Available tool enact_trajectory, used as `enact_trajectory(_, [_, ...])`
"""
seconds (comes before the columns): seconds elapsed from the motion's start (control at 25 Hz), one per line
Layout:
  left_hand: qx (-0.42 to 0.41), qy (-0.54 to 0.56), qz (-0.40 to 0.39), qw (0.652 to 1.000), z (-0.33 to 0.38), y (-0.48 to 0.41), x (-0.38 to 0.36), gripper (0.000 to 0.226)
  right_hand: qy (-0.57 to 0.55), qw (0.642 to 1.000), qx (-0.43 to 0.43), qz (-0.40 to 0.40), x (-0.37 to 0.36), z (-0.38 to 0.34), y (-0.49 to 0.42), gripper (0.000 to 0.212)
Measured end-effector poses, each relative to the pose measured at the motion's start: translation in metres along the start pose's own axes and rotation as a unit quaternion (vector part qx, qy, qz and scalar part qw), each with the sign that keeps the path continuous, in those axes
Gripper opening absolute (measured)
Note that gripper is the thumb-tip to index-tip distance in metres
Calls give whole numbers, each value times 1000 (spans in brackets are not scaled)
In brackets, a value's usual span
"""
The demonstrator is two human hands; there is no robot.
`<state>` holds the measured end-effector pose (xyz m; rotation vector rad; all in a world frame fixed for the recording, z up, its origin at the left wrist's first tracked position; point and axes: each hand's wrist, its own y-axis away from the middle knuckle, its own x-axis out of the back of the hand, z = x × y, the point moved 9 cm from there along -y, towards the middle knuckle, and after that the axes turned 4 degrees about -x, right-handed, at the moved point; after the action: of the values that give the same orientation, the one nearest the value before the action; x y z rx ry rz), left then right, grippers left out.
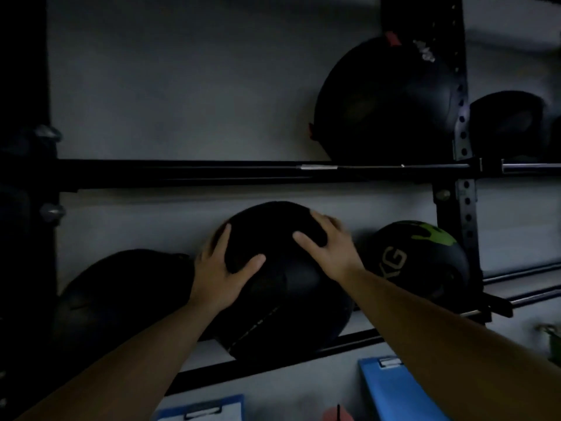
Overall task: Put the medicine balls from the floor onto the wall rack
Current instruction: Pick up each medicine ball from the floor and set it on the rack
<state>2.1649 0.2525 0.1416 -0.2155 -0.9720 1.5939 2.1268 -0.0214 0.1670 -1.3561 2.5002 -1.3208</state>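
A person presses a black medicine ball (pixel 282 284) onto the lower tier of a wall rack (pixel 212 171) in a dimly lit gym room, both bare arms reaching up from the bottom of the frame. The left hand (pixel 223 268) lies spread on the ball's left side, fingers splayed and thumb angled across the front; the right hand (pixel 329 247) cups the upper right of the ball, fingers curled over its top. Both hands are grasping the ball, open-palmed against its surface, not clenched.

The ball sits on the rack's lower rails (pixel 349 341), against the grey wall (pixel 182 86), with a line of pale stitching visible on its underside. Just to its left, touching or nearly so (the shadow makes it hard to tell), rests a second dark ball (pixel 121 299). To its right, close beside the right wrist, sits a black ball with green splashes and the letters "KG" (pixel 425 259). On the upper tier, above the horizontal black bar, stands a large black ball (pixel 385 101) against a perforated upright post (pixel 463 132), with another dark ball (pixel 513 123) on the far side of that post.

Below the rack, two blue clipboards (pixel 394 390) hang or lean at the wall, one at bottom centre and one at bottom right.
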Motion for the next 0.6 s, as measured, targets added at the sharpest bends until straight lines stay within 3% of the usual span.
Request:
enact_trajectory(0.2, [-62,-16,68,996,-12,-23,-8,120,40,999,4,29,-13,7,-27,86])
enact_trajectory(0.36, [-5,-44,-13,999,6,8,-4,123,93,994,-1,-51,-7,1,-7,90])
enact_trajectory(0.6, [54,-133,-70,987,76,110,36,92,235,956,-1,-178,49,0,71,88])
